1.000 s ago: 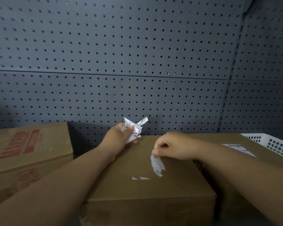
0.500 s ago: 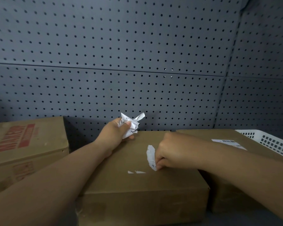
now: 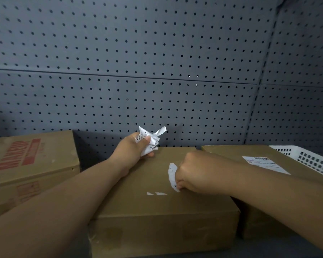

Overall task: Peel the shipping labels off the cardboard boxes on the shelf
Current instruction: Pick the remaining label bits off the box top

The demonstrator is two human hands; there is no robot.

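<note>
Grey pegboard wall [image 3: 157, 53] backs the shelf. Lower centre, a torn label strip [image 3: 172, 174] sticks to the middle box [image 3: 157, 211]. The right hand [image 3: 196, 174] pinches its lower end, and the left hand [image 3: 132, 148] grips a crumpled wad [image 3: 149, 142]. A hasty pull would likely tear the strip, leaving more scraps [image 3: 157, 193].

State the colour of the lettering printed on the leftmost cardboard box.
Red lettering on plain brown cardboard, seen best in the head view.

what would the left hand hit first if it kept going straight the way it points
The left hand points back, so its crumpled paper would likely meet the pegboard wall first; depth is unclear.
</note>
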